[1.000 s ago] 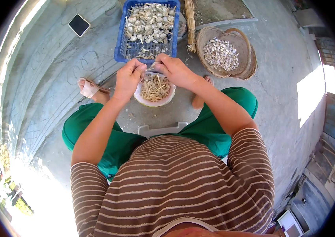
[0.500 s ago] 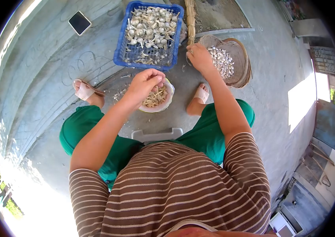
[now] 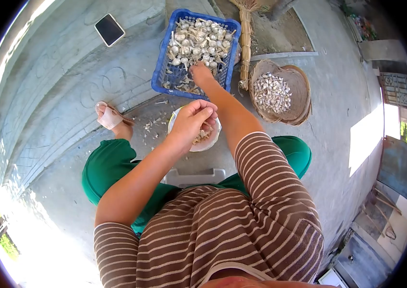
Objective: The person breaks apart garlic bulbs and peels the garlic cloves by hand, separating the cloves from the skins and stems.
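My left hand (image 3: 195, 120) is closed, thumb against the curled fingers, above a white bowl (image 3: 211, 140) of dry scraps. What its fingers hold, if anything, is too small to tell. My right hand (image 3: 200, 75) reaches into the blue plastic crate (image 3: 157, 72), at the lower edge of the pile of garlic bulbs (image 3: 198, 41); its fingertips are partly hidden. To the right, a wicker basket (image 3: 301, 96) holds loose garlic cloves (image 3: 271, 93).
A straw broom (image 3: 245, 43) lies between crate and basket. A dark-screened phone (image 3: 110, 30) rests at the upper left. Garlic scraps (image 3: 150, 125) are scattered near my sandalled foot (image 3: 110, 117). A grey stool (image 3: 194, 177) edge shows below the bowl.
My right hand has moved left from the wicker basket's edge into the blue crate. My left hand stays over the bowl, still closed. The whole view has shifted slightly.
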Motion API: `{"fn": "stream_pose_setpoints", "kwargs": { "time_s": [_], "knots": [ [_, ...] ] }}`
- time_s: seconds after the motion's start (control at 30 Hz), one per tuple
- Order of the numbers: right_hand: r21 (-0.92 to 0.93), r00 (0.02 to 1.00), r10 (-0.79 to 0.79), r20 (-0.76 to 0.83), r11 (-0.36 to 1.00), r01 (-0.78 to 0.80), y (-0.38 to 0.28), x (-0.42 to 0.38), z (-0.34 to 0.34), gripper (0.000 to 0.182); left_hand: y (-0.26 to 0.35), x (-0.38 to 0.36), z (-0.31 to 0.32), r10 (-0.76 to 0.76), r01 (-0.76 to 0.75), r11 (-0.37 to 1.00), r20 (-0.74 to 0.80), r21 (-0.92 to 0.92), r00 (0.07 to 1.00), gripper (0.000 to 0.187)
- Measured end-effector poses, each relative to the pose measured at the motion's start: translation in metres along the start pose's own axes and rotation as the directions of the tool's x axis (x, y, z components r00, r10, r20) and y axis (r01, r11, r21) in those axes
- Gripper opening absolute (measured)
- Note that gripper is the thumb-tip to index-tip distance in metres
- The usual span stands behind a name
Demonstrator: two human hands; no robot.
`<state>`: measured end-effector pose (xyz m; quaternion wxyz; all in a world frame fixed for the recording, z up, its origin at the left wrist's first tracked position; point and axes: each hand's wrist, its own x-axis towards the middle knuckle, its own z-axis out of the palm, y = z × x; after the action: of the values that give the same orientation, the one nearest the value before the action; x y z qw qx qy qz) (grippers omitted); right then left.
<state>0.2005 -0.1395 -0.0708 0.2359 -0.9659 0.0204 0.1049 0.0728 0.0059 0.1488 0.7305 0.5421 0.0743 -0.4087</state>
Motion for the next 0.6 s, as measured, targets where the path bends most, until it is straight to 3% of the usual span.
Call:
{"fn": "stream_pose_setpoints", "kwargs": {
  "time_s": [0.07, 0.17, 0.2, 0.27, 0.33, 0.43, 0.47, 0.53, 0.6],
  "knots": [
    [0.027, 0.998, -0.027, -0.050, 0.999, 0.029, 0.011, 0.002, 0.009, 0.020, 0.002, -0.001, -0.001, 0.019, -0.019, 1.000, -0.006, -0.020, 1.000, 0.014],
    [0.264, 0.960, -0.160, -0.230, 0.939, 0.220, 0.010, -0.017, -0.008, 0.022, 0.002, -0.004, -0.001, 0.032, -0.032, 0.999, -0.015, -0.037, 0.999, 0.014],
    [0.256, 0.958, -0.164, -0.234, 0.941, 0.223, 0.005, -0.028, -0.019, 0.022, 0.000, -0.004, -0.002, 0.033, -0.034, 0.999, -0.026, -0.038, 0.999, 0.014],
    [0.457, 0.982, -0.046, -0.182, 0.880, 0.126, -0.007, -0.052, -0.044, 0.018, -0.003, -0.003, -0.004, 0.038, -0.039, 0.999, -0.031, -0.037, 0.999, 0.014],
    [0.489, 0.982, -0.024, -0.189, 0.865, 0.115, -0.023, -0.087, -0.072, 0.020, -0.006, -0.002, -0.006, 0.057, -0.058, 0.998, -0.040, -0.025, 0.998, 0.013],
    [0.577, 0.999, -0.050, -0.003, 0.816, 0.043, -0.026, -0.122, -0.095, 0.031, -0.010, -0.001, -0.006, 0.060, -0.060, 0.998, -0.064, 0.006, 0.996, 0.013],
    [0.574, 0.999, -0.051, -0.013, 0.818, 0.049, -0.027, -0.132, -0.100, 0.031, -0.012, 0.000, -0.006, 0.063, -0.062, 0.998, -0.081, 0.014, 0.995, 0.013],
    [0.879, 0.971, 0.080, 0.227, 0.413, -0.240, -0.047, -0.160, -0.126, 0.038, -0.017, 0.003, -0.008, 0.069, -0.068, 0.998, -0.079, 0.017, 0.994, 0.012],
    [0.887, 0.959, 0.097, 0.268, 0.363, -0.284, -0.058, -0.180, -0.142, 0.039, -0.019, 0.004, -0.006, 0.097, -0.103, 0.994, -0.120, -0.045, 0.988, 0.011]
  ]
}}
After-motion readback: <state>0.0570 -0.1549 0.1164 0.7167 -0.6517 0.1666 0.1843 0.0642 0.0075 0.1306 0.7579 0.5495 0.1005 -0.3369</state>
